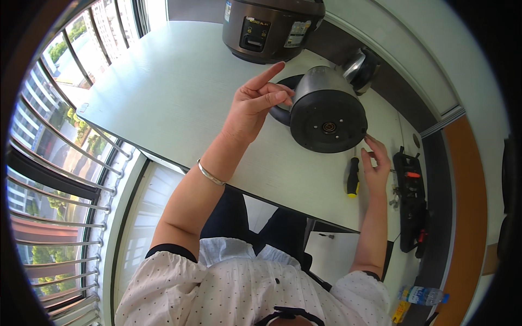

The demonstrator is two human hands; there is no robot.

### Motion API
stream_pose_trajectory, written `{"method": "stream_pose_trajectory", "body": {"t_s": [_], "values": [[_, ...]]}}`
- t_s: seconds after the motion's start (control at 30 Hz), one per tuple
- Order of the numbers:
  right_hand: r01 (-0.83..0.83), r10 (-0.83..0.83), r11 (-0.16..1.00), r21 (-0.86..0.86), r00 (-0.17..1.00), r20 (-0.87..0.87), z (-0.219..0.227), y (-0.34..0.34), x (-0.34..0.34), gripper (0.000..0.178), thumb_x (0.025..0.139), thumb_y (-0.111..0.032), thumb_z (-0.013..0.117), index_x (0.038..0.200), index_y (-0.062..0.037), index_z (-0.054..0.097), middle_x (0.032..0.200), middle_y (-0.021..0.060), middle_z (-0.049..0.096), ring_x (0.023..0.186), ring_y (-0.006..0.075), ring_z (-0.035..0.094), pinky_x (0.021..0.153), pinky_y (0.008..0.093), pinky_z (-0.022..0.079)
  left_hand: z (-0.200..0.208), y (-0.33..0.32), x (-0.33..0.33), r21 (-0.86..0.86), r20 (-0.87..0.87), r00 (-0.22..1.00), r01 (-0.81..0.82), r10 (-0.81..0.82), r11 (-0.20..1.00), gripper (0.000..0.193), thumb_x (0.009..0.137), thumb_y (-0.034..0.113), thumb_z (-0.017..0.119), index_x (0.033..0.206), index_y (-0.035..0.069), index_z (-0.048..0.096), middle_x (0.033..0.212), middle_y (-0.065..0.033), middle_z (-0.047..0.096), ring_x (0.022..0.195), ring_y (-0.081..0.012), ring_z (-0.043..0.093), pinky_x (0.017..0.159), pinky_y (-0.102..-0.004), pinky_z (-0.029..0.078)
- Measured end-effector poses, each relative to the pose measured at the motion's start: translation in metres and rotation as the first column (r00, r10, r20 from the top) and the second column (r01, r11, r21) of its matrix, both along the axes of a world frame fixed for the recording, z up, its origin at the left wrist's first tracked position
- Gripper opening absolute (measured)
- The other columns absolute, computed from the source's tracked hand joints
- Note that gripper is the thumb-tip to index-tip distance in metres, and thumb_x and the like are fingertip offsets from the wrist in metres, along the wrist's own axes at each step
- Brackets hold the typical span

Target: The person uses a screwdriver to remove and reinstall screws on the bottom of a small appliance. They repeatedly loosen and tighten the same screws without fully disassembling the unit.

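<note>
Here, kettle (326, 111) between both hands (255, 106)

Looking at a whitish table (174, 81) here, dark edge strip, rounded corner over on the window side. Got a big dark brown electric cooker (269, 32) parked at the far end, plus a black-and-yellow screwdriver (353, 179) lying flat near the right side. Further right, a black tool case (410, 182) with red-orange bits in it, small metal pieces (395, 196) just beside. Steel-and-black kettle (329, 119) tipped over the top, base showing, no telling if actually resting there.
</note>
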State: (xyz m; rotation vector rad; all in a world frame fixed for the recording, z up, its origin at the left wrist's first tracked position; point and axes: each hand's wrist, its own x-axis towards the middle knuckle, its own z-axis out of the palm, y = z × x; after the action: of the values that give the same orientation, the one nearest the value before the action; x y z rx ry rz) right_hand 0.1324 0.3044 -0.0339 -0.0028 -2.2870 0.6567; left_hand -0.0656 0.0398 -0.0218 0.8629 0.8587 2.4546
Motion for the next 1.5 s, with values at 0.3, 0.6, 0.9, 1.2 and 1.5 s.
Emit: {"method": "stream_pose_trajectory", "body": {"t_s": [0.3, 0.6, 0.9, 1.2, 1.5], "values": [[0.033, -0.032, 0.999, -0.029, 0.999, 0.017, 0.000, -0.001, 0.001, 0.029, 0.081, 0.002, 0.060, 0.109, -0.0028, 0.065, 0.116, 0.0124, 0.063, 0.104, 0.0211, 0.059, 0.071, 0.0243, 0.051, 0.003, -0.001, 0.004, -0.057, -0.033, 0.999, -0.032, 0.030, 0.998, 0.055, 0.083, 0.006, 0.063, 0.134, -0.005, 0.043, 0.079, -0.0074, 0.067, 0.099, -0.0237, 0.061, 0.097, -0.0352, 0.040], [0.090, -0.090, 0.996, -0.019, 0.996, -0.001, -0.003, 0.004, 0.000, 0.024, 0.078, 0.002, 0.063, 0.101, -0.0032, 0.068, 0.112, 0.0107, 0.065, 0.099, 0.0201, 0.060, 0.067, 0.0251, 0.051, -0.002, 0.003, 0.001, -0.095, -0.055, 0.996, -0.081, 0.076, 0.992, 0.049, 0.081, 0.002, 0.062, 0.128, -0.006, 0.050, 0.075, -0.0055, 0.064, 0.090, -0.0189, 0.060, 0.089, -0.0311, 0.043], [0.087, -0.088, 0.995, -0.052, 0.996, -0.023, 0.000, 0.002, 0.001, 0.024, 0.077, 0.004, 0.063, 0.099, -0.0034, 0.069, 0.108, 0.0100, 0.065, 0.092, 0.0209, 0.061, 0.065, 0.0262, 0.052, -0.006, 0.002, 0.000, -0.226, -0.045, 0.986, -0.165, 0.159, 0.960, 0.043, 0.082, 0.000, 0.061, 0.124, -0.006, 0.054, 0.074, -0.0021, 0.060, 0.076, -0.0131, 0.059, 0.082, -0.0273, 0.045], [0.139, -0.145, 0.985, -0.101, 0.988, -0.050, -0.015, 0.017, 0.006, 0.015, 0.078, -0.010, 0.067, 0.092, -0.0050, 0.069, 0.102, 0.0105, 0.066, 0.086, 0.0228, 0.063, 0.061, 0.0296, 0.056, -0.018, 0.010, -0.008, -0.457, -0.183, 0.949, -0.314, 0.257, 0.832, 0.037, 0.086, 0.009, 0.062, 0.122, 0.002, 0.061, 0.082, -0.0002, 0.060, 0.070, -0.0059, 0.052, 0.067, -0.0193, 0.044], [0.226, -0.232, 0.972, -0.067, 0.968, -0.094, -0.007, 0.016, 0.007, 0.014, 0.076, -0.017, 0.068, 0.069, -0.0051, 0.065, 0.085, 0.0053, 0.068, 0.085, 0.0247, 0.062, 0.070, 0.0351, 0.051, -0.017, 0.014, -0.006, -0.492, -0.447, 0.820, -0.560, 0.358, 0.667, 0.024, 0.087, 0.010, 0.062, 0.108, -0.001, 0.067, 0.077, -0.0008, 0.063, 0.061, -0.0047, 0.043, 0.054, -0.0192, 0.035]]}}
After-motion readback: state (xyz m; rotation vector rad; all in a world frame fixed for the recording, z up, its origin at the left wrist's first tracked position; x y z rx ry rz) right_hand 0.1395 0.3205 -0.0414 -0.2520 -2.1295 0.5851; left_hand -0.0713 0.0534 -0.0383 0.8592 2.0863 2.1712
